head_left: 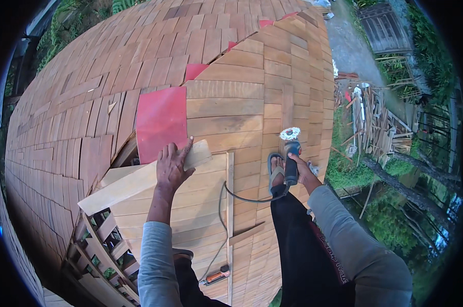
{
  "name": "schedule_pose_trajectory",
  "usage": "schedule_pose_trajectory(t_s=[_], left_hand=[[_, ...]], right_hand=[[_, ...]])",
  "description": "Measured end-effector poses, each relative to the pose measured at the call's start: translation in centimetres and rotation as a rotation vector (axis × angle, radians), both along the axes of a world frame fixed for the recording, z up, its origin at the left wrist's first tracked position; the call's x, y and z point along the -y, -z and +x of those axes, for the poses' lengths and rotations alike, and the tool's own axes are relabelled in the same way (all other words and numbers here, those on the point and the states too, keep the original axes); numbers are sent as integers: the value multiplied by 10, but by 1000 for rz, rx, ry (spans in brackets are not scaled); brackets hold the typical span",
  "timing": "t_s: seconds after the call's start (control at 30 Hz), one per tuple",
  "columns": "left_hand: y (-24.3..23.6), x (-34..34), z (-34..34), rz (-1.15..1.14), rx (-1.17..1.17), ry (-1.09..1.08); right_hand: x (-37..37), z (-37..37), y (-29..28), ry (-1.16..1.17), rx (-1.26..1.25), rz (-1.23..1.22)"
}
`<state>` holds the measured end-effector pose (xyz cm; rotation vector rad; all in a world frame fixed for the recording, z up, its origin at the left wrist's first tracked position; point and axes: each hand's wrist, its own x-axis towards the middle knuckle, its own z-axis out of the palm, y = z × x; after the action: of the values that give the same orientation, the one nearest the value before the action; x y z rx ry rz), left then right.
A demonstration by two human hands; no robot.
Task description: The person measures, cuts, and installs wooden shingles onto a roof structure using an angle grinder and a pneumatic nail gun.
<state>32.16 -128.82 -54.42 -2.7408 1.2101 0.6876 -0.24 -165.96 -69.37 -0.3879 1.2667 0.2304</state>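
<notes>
My left hand [174,166] lies on a pale wooden board [139,182], its fingers spread toward the red sheet [161,120]. The board slants across the roof shingles, over a gap at its lower left. My right hand [307,174] is wrapped round the dark body of an angle grinder [291,166]. A whitish, ragged-looking disc [290,134] shows at the tool's far end, apart from the board. From its rear a black cord [252,199] loops left across the shingles. My sandalled foot [276,171] stands just left of the grinder.
A long batten [230,220] runs down the roof, with a loose thin strip [247,233] beside it. An orange and black tool [216,275] lies near my legs. Open framing [106,245] shows at lower left. Beyond the right roof edge, scrap timber [380,128] is piled below.
</notes>
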Motion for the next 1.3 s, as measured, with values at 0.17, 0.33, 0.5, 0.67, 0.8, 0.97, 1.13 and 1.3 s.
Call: schedule_pose_trajectory(t_s=[0.17,0.33,0.5,0.67,0.8,0.97,1.13,1.3], left_hand=[[122,58,16,22,104,83],[186,56,3,43,15,175],[205,44,-3,-2,28,249],[214,33,-11,-32,21,313],[216,33,-13,-54,8,310],[215,33,-12,-91,-34,339],[214,22,-15,-122,-18,346],[215,21,-21,-140,54,382]], right_hand=[[24,28,92,-119,32,-193],[40,31,164,-182,112,-267],[36,41,193,-216,103,-394],[18,41,203,-173,31,-461],[11,40,209,-204,-13,-533],[13,28,222,-317,-35,-699],[6,30,224,-376,-66,-745],[11,29,225,-405,-60,-767]])
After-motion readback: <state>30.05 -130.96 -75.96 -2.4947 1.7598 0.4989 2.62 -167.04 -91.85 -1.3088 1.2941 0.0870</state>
